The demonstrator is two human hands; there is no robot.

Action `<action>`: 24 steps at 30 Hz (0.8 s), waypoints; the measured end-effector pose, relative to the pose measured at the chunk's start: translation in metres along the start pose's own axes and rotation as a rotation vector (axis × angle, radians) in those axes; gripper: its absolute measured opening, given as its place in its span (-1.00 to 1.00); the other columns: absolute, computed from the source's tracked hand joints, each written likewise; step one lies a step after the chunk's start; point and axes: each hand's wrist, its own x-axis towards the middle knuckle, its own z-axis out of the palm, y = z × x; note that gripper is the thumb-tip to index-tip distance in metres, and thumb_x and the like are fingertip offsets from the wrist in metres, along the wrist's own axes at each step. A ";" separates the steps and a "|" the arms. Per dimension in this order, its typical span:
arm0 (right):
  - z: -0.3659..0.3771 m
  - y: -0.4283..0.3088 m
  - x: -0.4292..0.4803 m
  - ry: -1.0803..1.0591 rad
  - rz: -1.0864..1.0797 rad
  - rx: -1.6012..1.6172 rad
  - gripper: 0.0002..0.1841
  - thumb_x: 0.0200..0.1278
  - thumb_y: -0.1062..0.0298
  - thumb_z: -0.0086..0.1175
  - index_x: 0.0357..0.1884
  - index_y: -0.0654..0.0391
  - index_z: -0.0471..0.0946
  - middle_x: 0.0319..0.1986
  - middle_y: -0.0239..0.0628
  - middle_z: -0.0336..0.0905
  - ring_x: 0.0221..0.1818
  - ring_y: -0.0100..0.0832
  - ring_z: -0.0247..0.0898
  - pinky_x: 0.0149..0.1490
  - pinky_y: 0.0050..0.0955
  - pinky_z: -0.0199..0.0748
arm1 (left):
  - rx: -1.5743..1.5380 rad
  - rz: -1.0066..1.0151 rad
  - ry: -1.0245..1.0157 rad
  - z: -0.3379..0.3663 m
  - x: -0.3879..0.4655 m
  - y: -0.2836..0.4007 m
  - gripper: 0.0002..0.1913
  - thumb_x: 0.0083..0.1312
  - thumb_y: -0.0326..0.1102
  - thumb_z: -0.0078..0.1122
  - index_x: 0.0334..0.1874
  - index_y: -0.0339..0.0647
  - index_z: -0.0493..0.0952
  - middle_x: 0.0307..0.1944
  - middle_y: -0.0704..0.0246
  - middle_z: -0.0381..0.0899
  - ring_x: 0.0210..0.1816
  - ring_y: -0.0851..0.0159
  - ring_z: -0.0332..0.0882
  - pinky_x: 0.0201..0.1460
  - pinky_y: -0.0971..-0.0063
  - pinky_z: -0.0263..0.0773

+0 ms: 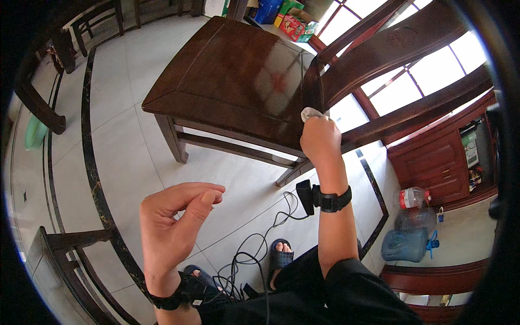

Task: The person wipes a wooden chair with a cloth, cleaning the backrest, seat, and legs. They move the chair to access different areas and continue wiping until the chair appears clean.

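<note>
A dark wooden chair (235,77) stands before me, its glossy seat reflecting the window. My right hand (321,136) is closed around a whitish cloth (310,114), at the corner where the seat meets the upright of the chair's backrest (365,73). Most of the cloth is hidden inside the fist. Over the floor, apart from the chair, my left hand (178,221) hangs with bent fingers and the thumb against them; nothing shows in it. Each wrist wears a black strap, and the right one (331,198) carries a small black device.
Black cables (239,260) loop across the tiled floor by my slippered feet. Plastic bottles, one of them a blue water jug (405,244), lie at right near a red-brown cabinet (430,162). Another wooden chair (77,260) stands lower left. A green basin (35,133) is far left.
</note>
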 end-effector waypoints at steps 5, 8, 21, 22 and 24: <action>0.006 -0.007 0.014 0.045 0.096 0.029 -0.77 0.23 0.52 0.19 -0.11 0.41 0.70 -0.06 0.22 0.70 -0.02 0.12 0.71 0.09 -0.11 0.73 | -0.011 -0.010 0.000 0.003 0.009 -0.007 -0.87 0.44 -0.39 0.41 -0.11 -0.30 0.83 -0.25 0.25 0.86 -0.24 0.40 0.76 -0.20 0.57 0.60; 0.015 -0.002 0.022 0.082 0.117 0.094 -0.63 0.34 0.47 0.13 0.12 0.47 0.60 0.17 0.20 0.55 0.26 0.10 0.52 0.13 -0.06 0.70 | 0.017 0.003 -0.008 0.005 0.011 -0.009 -0.87 0.44 -0.39 0.42 -0.11 -0.30 0.83 -0.25 0.25 0.86 -0.25 0.41 0.76 -0.21 0.58 0.59; 0.050 0.021 0.130 -0.270 -0.118 -0.050 -0.50 0.40 0.28 0.02 0.32 0.24 0.60 0.40 0.00 0.51 0.40 0.13 0.47 0.33 0.19 0.50 | 0.037 -0.067 -0.114 0.017 0.013 -0.013 -0.89 0.43 -0.44 0.42 -0.12 -0.34 0.82 -0.23 0.27 0.86 -0.27 0.49 0.70 -0.18 0.63 0.56; 0.061 0.025 0.146 -0.293 -0.068 -0.019 -0.51 0.40 0.27 0.02 0.31 0.20 0.62 0.40 -0.02 0.52 0.39 0.12 0.48 0.33 0.22 0.48 | 0.032 -0.074 -0.121 0.018 0.012 -0.014 -0.89 0.43 -0.45 0.41 -0.12 -0.34 0.81 -0.23 0.27 0.86 -0.27 0.49 0.70 -0.18 0.63 0.56; 0.077 0.026 0.185 -0.239 -0.045 0.033 -0.55 0.42 0.26 0.02 0.26 0.17 0.67 0.36 -0.04 0.57 0.36 0.10 0.52 0.31 0.24 0.49 | 0.028 -0.064 -0.118 0.019 0.012 -0.017 -0.89 0.42 -0.46 0.41 -0.12 -0.35 0.81 -0.24 0.28 0.86 -0.26 0.50 0.70 -0.17 0.63 0.55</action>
